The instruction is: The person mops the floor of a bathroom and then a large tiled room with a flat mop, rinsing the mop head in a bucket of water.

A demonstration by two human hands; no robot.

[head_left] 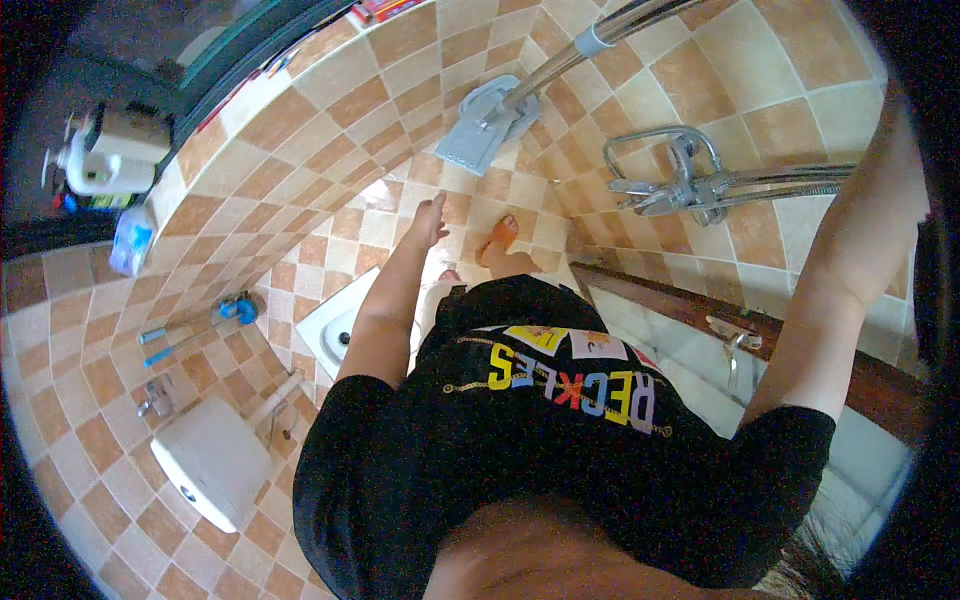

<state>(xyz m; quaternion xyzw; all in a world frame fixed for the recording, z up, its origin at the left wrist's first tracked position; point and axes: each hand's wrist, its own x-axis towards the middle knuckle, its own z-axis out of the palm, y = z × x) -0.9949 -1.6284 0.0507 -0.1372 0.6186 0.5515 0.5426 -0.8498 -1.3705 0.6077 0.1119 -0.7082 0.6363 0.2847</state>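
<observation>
My left hand (430, 222) hangs in mid-air over the tiled floor, fingers loosely apart, with nothing visible in it. Beyond it, a grey flat mop (478, 130) leans in the far corner, its pole rising to the upper right. My right forearm (850, 240) stretches up along the right side, past the chrome shower mixer tap (685, 185). The hand at its end is cut off by the dark rim of the picture, so what it touches is hidden. My bare foot (500, 235) stands on the floor ahead.
At left is a white squat toilet pan (335, 330), with a white cistern (215, 465) on the wall and a blue toilet brush (238, 310). A white pump bottle (110, 170) and a blue-white packet (130, 240) sit on the ledge. A metal handle (738, 350) is at right.
</observation>
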